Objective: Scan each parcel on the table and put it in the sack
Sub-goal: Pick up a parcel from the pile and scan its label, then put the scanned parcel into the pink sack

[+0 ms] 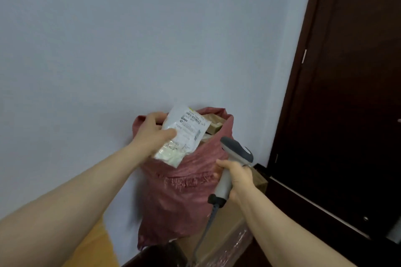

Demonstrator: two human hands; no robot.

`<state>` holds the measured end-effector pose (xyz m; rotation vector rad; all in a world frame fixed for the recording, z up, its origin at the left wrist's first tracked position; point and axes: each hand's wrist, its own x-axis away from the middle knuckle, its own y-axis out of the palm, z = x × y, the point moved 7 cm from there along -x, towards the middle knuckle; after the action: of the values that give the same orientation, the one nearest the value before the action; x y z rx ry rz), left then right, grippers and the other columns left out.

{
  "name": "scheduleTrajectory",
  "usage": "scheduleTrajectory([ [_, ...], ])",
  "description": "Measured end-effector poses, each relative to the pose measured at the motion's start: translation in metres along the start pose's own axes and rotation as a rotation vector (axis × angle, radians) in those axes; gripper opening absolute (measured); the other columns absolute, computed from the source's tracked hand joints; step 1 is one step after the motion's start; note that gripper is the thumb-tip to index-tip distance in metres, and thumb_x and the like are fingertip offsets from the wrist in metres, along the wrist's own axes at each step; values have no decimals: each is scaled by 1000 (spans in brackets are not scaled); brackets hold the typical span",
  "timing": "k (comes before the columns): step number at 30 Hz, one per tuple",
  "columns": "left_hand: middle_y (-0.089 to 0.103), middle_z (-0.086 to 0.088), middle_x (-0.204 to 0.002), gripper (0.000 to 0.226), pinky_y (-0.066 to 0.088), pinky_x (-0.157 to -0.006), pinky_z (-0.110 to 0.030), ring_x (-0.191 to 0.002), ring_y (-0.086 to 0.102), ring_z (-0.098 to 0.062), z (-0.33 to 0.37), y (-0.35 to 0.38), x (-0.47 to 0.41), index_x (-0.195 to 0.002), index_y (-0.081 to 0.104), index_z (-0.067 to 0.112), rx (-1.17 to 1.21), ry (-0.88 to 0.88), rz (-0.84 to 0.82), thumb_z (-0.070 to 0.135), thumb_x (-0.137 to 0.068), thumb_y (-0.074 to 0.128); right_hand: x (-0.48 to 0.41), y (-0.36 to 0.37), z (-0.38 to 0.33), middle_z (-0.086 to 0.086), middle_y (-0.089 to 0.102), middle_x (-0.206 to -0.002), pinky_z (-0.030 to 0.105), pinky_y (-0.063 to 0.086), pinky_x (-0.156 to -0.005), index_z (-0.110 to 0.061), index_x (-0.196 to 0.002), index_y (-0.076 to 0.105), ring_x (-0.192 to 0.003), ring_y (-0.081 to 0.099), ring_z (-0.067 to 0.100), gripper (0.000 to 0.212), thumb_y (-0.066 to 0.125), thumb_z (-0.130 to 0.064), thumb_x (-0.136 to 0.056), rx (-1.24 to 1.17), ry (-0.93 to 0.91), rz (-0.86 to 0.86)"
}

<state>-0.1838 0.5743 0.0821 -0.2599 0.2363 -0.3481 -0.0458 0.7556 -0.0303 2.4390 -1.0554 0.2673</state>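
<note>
A dull red woven sack stands against the pale wall with its mouth open. Brown cardboard parcels show inside the mouth. My left hand grips a clear plastic parcel with a white shipping label, holding it tilted over the near rim of the sack. My right hand grips the handle of a grey barcode scanner, just right of the sack, its head pointing up and left. The scanner's cable hangs down below the hand.
A dark brown door and its frame fill the right side. A cardboard box wrapped in clear film lies below the sack, and another box shows behind my right hand. A dark table edge is at the bottom.
</note>
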Motion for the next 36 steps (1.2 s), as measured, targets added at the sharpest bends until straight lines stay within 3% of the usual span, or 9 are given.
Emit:
scheduleTrajectory([
  [4, 53, -3, -88, 40, 42, -63, -23, -73, 55, -19, 26, 9, -52, -115, 49, 23, -360, 184, 19, 7, -80, 61, -70, 17, -22, 16, 71, -102, 40, 58, -74, -4, -114, 63, -89, 69, 33, 54, 80, -9, -63, 64, 106, -22],
  [8, 56, -5, -100, 32, 44, -80, -33, -96, 58, -25, 31, 19, -91, -110, 53, 26, -481, 229, 31, 13, -83, 63, -112, 42, -41, 18, 69, -104, 37, 55, -67, 0, -107, 65, -89, 66, 34, 38, 73, -7, -71, 124, 152, -112],
  [12, 62, 5, -109, 18, 38, -86, -22, -110, 55, -14, 30, 35, -115, -100, 65, 23, -495, 208, -26, 14, -84, 66, -145, 57, -40, 9, 57, -77, 33, 48, -60, -4, -81, 59, -65, 53, 27, 6, 64, -7, -80, 137, 238, -183],
  [15, 63, 5, -116, 27, 39, -87, -20, -110, 56, -13, 28, 44, -124, -107, 67, 21, -518, 160, -30, 11, -83, 63, -163, 62, -33, 10, 57, -75, 38, 48, -66, -2, -80, 58, -65, 53, 28, 6, 63, -6, -81, 139, 298, -221],
  [20, 60, 4, -127, 40, 40, -96, -24, -116, 54, -15, 31, 77, -136, -120, 64, 20, -561, 124, -51, 7, -82, 62, -177, 33, -33, 11, 59, -78, 35, 49, -62, -2, -86, 62, -66, 54, 28, 8, 64, 0, -78, 79, 291, -189],
  [23, 57, 3, -132, 46, 38, -91, -20, -118, 53, -14, 35, 115, -146, -126, 60, 21, -590, 138, -107, 10, -82, 65, -180, 2, -47, 18, 68, -95, 38, 56, -69, 2, -107, 67, -79, 64, 33, 43, 70, 0, -64, -25, 225, -155],
  [26, 55, 0, -134, 48, 35, -88, -18, -121, 52, -15, 36, 157, -153, -129, 57, 21, -653, 142, -170, 12, -83, 67, -180, -23, -69, 23, 68, -114, 52, 55, -86, 4, -116, 67, -99, 66, 40, 69, 74, -3, -48, -78, 170, -148],
  [32, 57, -4, -129, 37, 39, -87, -22, -116, 54, -19, 10, 219, -162, -120, 63, 18, -794, 147, -261, 14, -84, 69, -180, -48, -93, 21, 66, -106, 55, 48, -97, -4, -99, 67, -90, 64, 35, 48, 72, -2, -52, -133, 142, -185],
  [36, 56, -7, -133, 38, 40, -97, -30, -121, 50, -25, -7, 248, -154, -130, 58, 21, -1001, 216, -385, 17, -92, 58, -178, -51, -89, 20, 65, -103, 50, 49, -95, -3, -97, 67, -83, 63, 33, 43, 69, 0, -54, -157, 175, -220],
])
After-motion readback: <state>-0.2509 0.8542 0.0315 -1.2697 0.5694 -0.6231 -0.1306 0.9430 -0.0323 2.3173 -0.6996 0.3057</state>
